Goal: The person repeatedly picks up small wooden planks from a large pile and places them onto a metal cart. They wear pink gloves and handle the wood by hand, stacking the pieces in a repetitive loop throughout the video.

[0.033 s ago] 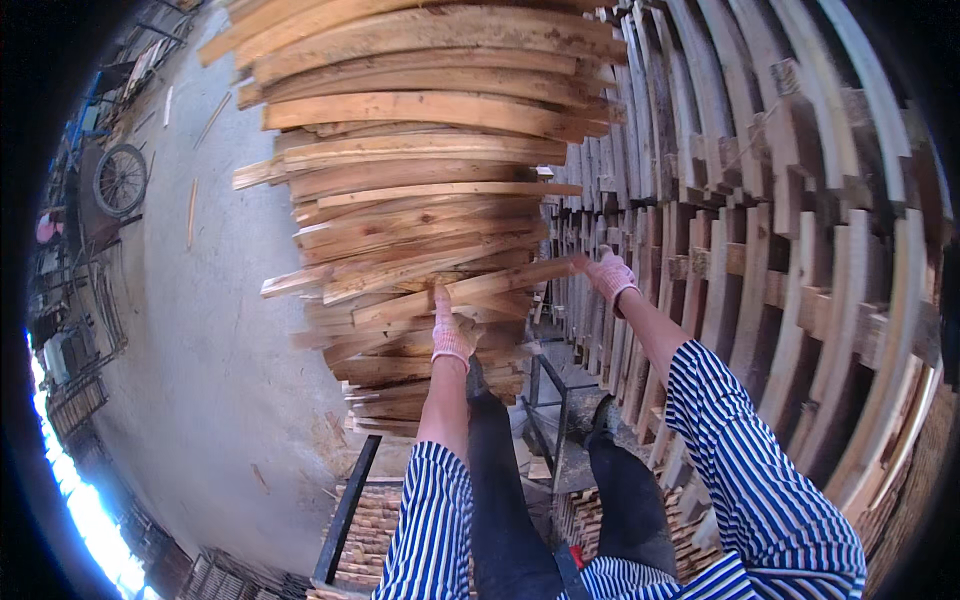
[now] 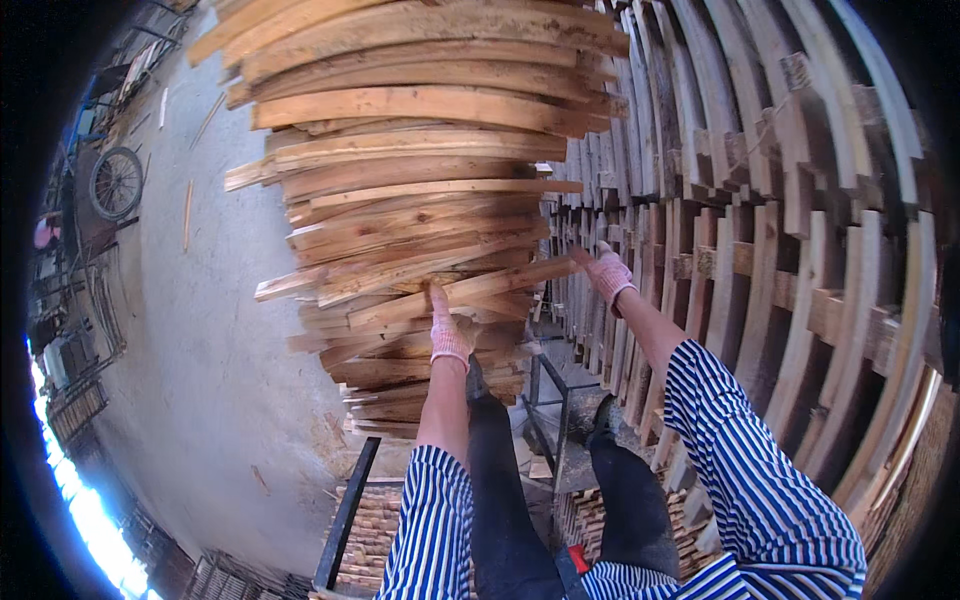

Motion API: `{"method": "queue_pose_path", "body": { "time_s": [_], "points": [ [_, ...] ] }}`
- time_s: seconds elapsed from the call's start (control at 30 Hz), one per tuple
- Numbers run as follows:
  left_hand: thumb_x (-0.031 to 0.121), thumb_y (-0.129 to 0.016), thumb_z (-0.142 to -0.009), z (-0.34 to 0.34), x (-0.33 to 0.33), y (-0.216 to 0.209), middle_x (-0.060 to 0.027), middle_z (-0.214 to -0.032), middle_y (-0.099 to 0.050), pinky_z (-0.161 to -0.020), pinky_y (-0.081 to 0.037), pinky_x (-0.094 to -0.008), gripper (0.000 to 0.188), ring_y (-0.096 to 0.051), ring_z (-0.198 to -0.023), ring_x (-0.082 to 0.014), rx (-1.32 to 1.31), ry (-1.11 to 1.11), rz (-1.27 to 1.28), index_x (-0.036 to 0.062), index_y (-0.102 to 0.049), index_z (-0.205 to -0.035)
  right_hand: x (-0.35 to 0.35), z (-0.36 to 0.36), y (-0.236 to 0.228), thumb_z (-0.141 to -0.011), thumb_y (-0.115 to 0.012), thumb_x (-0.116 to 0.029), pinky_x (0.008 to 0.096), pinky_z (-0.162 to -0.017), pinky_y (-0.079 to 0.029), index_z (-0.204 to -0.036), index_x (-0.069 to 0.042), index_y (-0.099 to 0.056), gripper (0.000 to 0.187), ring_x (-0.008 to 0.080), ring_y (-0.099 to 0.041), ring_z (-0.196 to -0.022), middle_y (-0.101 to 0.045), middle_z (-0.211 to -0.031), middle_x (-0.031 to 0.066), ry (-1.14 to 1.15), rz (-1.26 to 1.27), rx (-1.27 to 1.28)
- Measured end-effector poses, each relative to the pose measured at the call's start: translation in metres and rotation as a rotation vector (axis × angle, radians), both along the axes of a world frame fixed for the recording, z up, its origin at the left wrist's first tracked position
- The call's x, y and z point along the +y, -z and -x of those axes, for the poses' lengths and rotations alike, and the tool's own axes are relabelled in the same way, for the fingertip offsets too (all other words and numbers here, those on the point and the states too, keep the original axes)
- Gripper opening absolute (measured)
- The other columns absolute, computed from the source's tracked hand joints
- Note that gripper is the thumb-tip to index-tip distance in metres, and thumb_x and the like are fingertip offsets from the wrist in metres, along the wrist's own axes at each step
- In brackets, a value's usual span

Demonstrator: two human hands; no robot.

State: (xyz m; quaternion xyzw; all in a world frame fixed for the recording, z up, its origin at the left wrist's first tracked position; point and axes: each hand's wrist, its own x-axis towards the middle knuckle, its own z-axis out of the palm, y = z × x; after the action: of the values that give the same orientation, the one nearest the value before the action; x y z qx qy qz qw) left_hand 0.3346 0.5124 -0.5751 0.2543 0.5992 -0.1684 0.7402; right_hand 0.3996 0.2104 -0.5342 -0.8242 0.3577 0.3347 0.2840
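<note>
Across the front of a tall stack of rough wooden planks point(image 2: 410, 105), one plank point(image 2: 510, 281) lies at a slant, its right end higher. My right hand point(image 2: 608, 277), in a pinkish knitted glove, is closed round that right end. Nearer the plank's middle, my left hand point(image 2: 452, 332) grips it from the near side in a matching glove, thumb stretched over the wood. Its other fingers are partly hidden. The slanted plank rests on or just above the others; I cannot tell which.
To the right rise tall rows of stacked timber point(image 2: 765, 270) with gaps between boards. A dark metal frame point(image 2: 545, 385) stands by my legs, and a black bar point(image 2: 347, 510) is at lower left. Concrete floor point(image 2: 215, 330) spreads left, with wood scraps and a spoked wheel point(image 2: 117, 183).
The view has shifted very slightly. Both hands keep their places on the slanted plank.
</note>
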Motion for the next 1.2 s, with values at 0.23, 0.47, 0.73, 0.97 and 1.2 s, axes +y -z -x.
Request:
{"method": "queue_pose_path", "body": {
  "time_s": [0.23,0.47,0.73,0.97,1.2],
  "points": [
    [0.081,-0.063,-0.078,-0.039,0.014,-0.009,-0.0100,-0.161,-0.033,-0.115,-0.029,-0.0630,0.106,-0.034,-0.142,-0.0351,-0.055,-0.130,0.093,0.0190,-0.032,-0.158,0.057,-0.019,0.065,-0.106,-0.043,-0.026,0.0393,-0.110,-0.045,-0.152,-0.035,-0.042,0.047,0.0414,-0.053,-0.132,-0.041,-0.154,0.0252,-1.071,0.170,-0.040],
    [0.068,-0.046,-0.091,-0.065,-0.050,-0.016,-0.0111,-0.170,-0.013,-0.123,-0.008,-0.0601,0.091,-0.005,-0.155,-0.0374,-0.076,0.060,-0.032,0.0204,-0.017,-0.163,-0.005,-0.092,0.132,-0.104,-0.047,-0.044,0.0382,-0.121,-0.031,-0.154,-0.017,-0.041,0.057,0.0286,-0.044,-0.141,-0.041,-0.158,0.0134,-0.564,-0.489,-0.429],
    [0.073,-0.043,-0.094,0.011,0.005,0.010,-0.0079,-0.165,-0.029,-0.122,-0.019,-0.0581,0.087,-0.026,-0.150,-0.0336,-0.173,-0.270,-0.035,0.0181,-0.030,-0.159,0.093,0.014,0.044,-0.086,-0.064,-0.063,0.0395,-0.117,-0.036,-0.150,-0.006,-0.045,0.088,0.0353,-0.046,-0.139,-0.051,-0.149,0.0190,-0.034,-0.601,-0.295],
    [0.059,-0.061,-0.092,0.118,0.060,0.034,-0.0070,-0.158,-0.039,-0.118,-0.035,-0.0492,0.084,-0.040,-0.143,-0.0278,-0.401,-0.195,-0.088,0.0141,-0.032,-0.156,0.136,0.096,0.003,-0.076,-0.073,-0.064,0.0432,-0.107,-0.046,-0.144,-0.002,-0.045,0.096,0.0363,-0.057,-0.128,-0.054,-0.143,0.0232,-0.318,-0.259,-0.054],
    [0.051,-0.069,-0.091,0.099,0.047,0.027,-0.0042,-0.135,-0.059,-0.092,-0.057,-0.0434,0.064,-0.061,-0.115,-0.0229,-0.251,-0.264,-0.141,0.0175,-0.051,-0.143,0.179,0.045,-0.074,-0.091,-0.061,-0.051,0.0478,-0.089,-0.056,-0.134,-0.006,-0.051,0.063,0.0351,-0.064,-0.116,-0.055,-0.133,0.0237,-1.032,-0.058,0.258]
  ]
}}
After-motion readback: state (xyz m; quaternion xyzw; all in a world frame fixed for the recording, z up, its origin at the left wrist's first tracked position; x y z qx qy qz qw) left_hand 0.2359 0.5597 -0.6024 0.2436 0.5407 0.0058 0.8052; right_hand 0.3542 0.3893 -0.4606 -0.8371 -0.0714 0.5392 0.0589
